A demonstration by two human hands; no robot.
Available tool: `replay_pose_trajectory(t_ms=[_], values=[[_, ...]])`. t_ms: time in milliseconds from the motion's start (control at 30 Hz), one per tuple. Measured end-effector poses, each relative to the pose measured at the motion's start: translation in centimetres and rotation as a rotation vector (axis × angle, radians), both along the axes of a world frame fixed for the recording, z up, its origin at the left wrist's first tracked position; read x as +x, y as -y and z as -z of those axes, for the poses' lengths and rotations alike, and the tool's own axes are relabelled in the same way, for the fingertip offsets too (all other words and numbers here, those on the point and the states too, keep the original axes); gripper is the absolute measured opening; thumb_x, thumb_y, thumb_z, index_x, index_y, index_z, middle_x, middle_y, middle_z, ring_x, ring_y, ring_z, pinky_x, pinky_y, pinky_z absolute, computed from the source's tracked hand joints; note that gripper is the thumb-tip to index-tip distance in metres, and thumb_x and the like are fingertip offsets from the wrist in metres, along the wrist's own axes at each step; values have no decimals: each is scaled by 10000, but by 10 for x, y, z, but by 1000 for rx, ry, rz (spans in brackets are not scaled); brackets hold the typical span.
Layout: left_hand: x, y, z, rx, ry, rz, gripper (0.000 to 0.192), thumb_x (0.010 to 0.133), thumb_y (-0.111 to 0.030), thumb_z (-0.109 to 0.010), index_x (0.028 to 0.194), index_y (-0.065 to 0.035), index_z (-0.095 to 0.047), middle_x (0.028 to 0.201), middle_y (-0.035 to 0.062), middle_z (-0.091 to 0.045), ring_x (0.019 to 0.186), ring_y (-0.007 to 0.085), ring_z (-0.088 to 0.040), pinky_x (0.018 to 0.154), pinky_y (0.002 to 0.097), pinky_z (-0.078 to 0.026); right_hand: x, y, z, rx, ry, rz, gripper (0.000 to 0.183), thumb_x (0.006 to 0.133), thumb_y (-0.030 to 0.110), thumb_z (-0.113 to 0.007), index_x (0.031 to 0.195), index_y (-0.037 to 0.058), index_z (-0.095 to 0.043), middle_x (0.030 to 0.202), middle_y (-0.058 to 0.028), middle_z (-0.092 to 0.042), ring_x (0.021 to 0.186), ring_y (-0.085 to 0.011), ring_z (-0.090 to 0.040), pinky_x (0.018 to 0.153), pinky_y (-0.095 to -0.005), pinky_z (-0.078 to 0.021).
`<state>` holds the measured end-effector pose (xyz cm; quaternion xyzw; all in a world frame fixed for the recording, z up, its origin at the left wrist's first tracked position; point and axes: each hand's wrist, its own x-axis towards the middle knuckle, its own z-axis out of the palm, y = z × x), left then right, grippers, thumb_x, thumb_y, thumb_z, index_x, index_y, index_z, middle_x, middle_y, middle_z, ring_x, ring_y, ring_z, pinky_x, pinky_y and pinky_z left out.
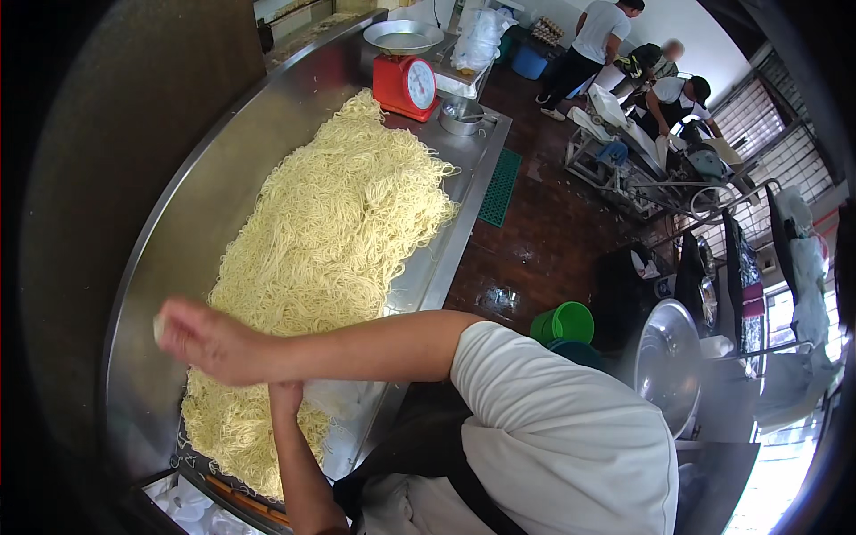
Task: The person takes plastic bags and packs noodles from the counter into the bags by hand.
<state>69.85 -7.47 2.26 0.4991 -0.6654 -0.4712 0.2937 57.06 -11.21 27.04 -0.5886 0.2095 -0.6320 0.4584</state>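
Note:
My right hand (210,344), blurred by motion, is raised over the far side of a stainless steel worktable (180,234). Its fingers look bent, and whether they hold anything is unclear. Beneath my right forearm is my left hand (286,396), mostly hidden by it, so its fingers do not show. Close beside the left hand lies what looks like a clear plastic bag (338,396). A large heap of pale yellow noodles (334,234) spreads along the table, and a smaller part of noodles (234,435) shows below my arms.
A red dial scale (394,87) with a metal pan (403,37) stands at the table's far end, beside a metal bowl (461,117). A green bucket (568,322) and a large metal basin (665,368) are behind me. Several people work near a machine (702,164).

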Motion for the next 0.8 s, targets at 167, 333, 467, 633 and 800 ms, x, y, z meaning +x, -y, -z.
replay_pose_trajectory(t_ms=[167, 333, 467, 633, 800], values=[[19, -21, -2, 229, -135, -134, 296, 965, -147, -518, 1220, -1, -557, 883, 14, -598, 720, 120, -545, 675, 269, -473, -101, 20, 37, 275, -333, 175, 235, 995, 162, -559, 1187, 30, -538, 935, -85, -585, 865, -159, -581, 756, -302, -486], [11, -11, -72, 214, -226, -173, 260, 877, -77, -507, 1123, -24, -570, 887, 16, -579, 729, 93, -517, 638, 244, -437, -70, -17, 238, 58, -794, -32, 399, 920, 53, -558, 1318, 21, -558, 1126, -160, -640, 1077, -277, -610, 904, -368, -487], [25, 12, -118, 79, -224, -189, 366, 901, -107, -497, 1251, -16, -549, 999, 44, -599, 812, 120, -551, 703, 241, -460, -41, -28, 221, 507, -302, -527, 283, 948, 78, -557, 1221, 21, -602, 1068, -130, -666, 1008, -252, -634, 887, -355, -492], [81, 32, -112, -233, -52, -455, 425, 990, -244, -478, 1328, 11, -508, 1075, 95, -613, 892, 156, -591, 760, 290, -505, -29, 0, 117, 95, -407, -47, 156, 985, 151, -549, 1068, 30, -602, 902, -187, -630, 849, -340, -631, 768, -400, -493], [-5, 23, -67, 222, -649, -487, 360, 1004, -280, -508, 1216, 9, -550, 978, 81, -619, 800, 141, -583, 679, 288, -511, -35, 13, 8, -96, -350, 9, 93, 980, 124, -543, 974, 34, -565, 873, -186, -614, 819, -386, -601, 768, -444, -473]])
